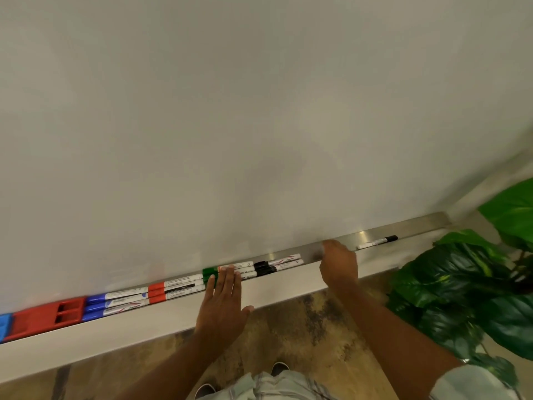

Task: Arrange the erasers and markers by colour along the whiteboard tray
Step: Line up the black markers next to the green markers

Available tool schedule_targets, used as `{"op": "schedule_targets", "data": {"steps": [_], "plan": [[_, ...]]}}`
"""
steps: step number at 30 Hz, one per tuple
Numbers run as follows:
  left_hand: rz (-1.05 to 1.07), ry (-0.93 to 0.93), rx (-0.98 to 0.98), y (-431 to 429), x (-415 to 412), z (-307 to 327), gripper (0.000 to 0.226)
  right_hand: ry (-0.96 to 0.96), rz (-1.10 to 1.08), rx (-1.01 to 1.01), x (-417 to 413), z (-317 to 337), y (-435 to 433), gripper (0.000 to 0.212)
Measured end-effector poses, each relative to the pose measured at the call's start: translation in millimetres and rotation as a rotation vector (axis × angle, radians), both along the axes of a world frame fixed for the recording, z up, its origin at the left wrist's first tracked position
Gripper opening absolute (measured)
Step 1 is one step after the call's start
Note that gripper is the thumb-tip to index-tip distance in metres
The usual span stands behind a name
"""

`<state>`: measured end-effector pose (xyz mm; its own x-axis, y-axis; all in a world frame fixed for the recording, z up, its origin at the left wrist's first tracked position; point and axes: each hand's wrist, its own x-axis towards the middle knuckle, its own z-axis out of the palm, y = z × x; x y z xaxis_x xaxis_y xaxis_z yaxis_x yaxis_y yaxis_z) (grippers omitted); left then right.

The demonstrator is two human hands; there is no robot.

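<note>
The metal tray (418, 226) runs along the whiteboard's bottom edge. From left it holds a blue eraser (5, 324), a red eraser (46, 316), blue markers (115, 303), red markers (176, 288), green markers (227, 271) and black markers (278, 264). One more black marker (377, 241) lies alone farther right. My left hand (223, 304) is flat and open, fingertips touching the green markers. My right hand (337, 264) is curled at the tray just right of the black group; whether it holds anything is hidden.
A white ledge (144, 321) runs below the tray. A large green plant (476, 287) stands close on the right, beside my right arm. Patterned floor and my shoes (278, 369) show below. The whiteboard (230, 125) fills the upper view.
</note>
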<state>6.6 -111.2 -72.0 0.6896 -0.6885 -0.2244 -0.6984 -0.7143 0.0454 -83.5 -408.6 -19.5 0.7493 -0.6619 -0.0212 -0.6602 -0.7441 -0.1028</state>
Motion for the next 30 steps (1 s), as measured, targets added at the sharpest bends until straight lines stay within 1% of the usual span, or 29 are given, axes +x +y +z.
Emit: {"op": "schedule_targets", "data": {"steps": [3, 6, 11, 16, 22, 24, 26, 28, 30], "plan": [[-0.011, 0.001, -0.003, -6, -3, 3, 0.089, 0.103, 0.02, -0.122, -18, 6, -36, 0.038], [-0.022, -0.017, -0.034, -11, -4, 8, 0.087, 0.222, 0.05, -0.204, -30, 9, -65, 0.04], [-0.013, -0.012, -0.039, -19, -5, 14, 0.085, 0.413, 0.133, -0.295, -36, 13, -95, 0.036], [-0.004, 0.03, -0.091, -19, -7, 14, 0.085, 0.491, 0.198, -0.341, -33, 15, -106, 0.034], [0.025, 0.023, -0.082, -16, -5, 12, 0.084, 0.504, 0.272, -0.387, -29, 17, -112, 0.034], [0.027, 0.013, -0.071, -16, -5, 12, 0.084, 0.507, 0.335, -0.377, -26, 18, -111, 0.03], [0.029, 0.003, -0.057, -16, -5, 12, 0.084, 0.491, 0.442, -0.367, -21, 18, -108, 0.028], [0.028, -0.003, -0.05, -17, -5, 12, 0.084, 0.423, 0.532, -0.34, -16, 16, -103, 0.026], [0.028, -0.004, -0.049, -19, -4, 10, 0.084, 0.303, 0.571, -0.289, -10, 16, -95, 0.028]]}}
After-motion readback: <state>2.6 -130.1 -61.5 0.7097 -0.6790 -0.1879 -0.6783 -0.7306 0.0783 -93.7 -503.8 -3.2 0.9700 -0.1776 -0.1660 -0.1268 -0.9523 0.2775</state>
